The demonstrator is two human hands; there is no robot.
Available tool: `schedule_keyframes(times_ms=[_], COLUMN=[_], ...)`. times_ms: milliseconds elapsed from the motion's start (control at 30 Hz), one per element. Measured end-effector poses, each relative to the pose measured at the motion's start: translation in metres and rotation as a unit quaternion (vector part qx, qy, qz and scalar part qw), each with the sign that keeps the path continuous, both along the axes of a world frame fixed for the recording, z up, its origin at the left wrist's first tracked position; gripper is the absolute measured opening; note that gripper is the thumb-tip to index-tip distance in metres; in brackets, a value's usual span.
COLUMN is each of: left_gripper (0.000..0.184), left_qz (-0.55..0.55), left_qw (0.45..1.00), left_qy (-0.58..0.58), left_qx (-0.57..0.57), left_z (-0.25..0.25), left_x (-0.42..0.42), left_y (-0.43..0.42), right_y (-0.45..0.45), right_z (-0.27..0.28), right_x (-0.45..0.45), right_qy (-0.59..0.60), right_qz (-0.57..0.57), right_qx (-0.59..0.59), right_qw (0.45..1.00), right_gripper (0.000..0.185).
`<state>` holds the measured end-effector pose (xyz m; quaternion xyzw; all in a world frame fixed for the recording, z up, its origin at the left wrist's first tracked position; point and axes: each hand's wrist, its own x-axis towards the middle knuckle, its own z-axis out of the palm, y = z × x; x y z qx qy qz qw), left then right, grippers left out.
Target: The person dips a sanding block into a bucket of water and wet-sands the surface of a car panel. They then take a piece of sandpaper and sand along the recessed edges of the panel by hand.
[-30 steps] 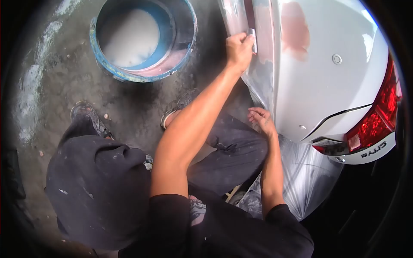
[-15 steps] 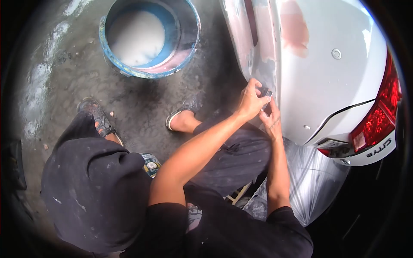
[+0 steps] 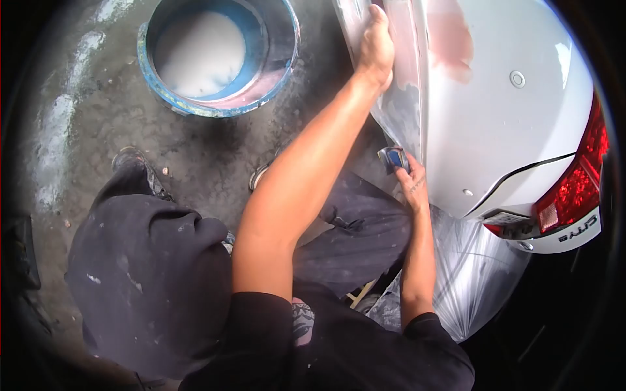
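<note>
My right hand [image 3: 412,184] pinches a small sanding block [image 3: 392,159], dark grey with a blue face and what looks like sandpaper around it. It is held just off the lower edge of the car's side panel. Farther up, my left hand [image 3: 377,49] lies against the panel [image 3: 405,62], which has grey and pinkish filler patches. The left thumb is extended and the hand looks flat, its other fingers partly out of sight.
A blue-rimmed bucket [image 3: 147,68] of cloudy whitish water stands on the wet concrete floor [image 3: 85,137]. The white car's trunk lid [image 3: 502,130] and red tail light [image 3: 567,195] are at the right. Clear plastic sheeting [image 3: 473,274] lies below the bumper.
My left hand has left the sanding block and moved up onto the panel. The right hand keeps the block, now turned so its blue face shows. The view has shifted slightly.
</note>
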<state>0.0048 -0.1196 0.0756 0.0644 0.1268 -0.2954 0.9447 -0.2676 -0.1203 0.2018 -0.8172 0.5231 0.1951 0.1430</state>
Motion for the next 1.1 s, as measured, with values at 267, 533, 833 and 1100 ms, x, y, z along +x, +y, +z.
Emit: schedule_keyframes(times_ms=[267,533,833,1100], left_gripper=[0.075,0.078,0.09,0.094], left_qz=[-0.091,-0.174,-0.111,-0.169], left_qw=[0.994,0.977,0.987,0.982], left_qy=[-0.061,-0.099,-0.026,-0.067], left_qx=[-0.006,0.078,-0.116,-0.054], left_z=[0.003,-0.001,-0.014,-0.007], left_x=[-0.061,-0.103,0.011,-0.051], left_y=[0.02,0.031,0.024,0.037], right_y=[-0.01,-0.01,-0.024,-0.017], right_z=[-0.009,-0.004,-0.012,-0.009], right_x=[-0.017,-0.008,-0.035,-0.021], right_qy=[-0.12,-0.067,-0.076,-0.076], right_qz=[-0.017,-0.011,-0.034,-0.048], right_qx=[0.021,0.022,0.031,0.033], right_qw=[0.992,0.997,0.996,0.995], right_gripper=[0.048,0.044,0.05,0.047])
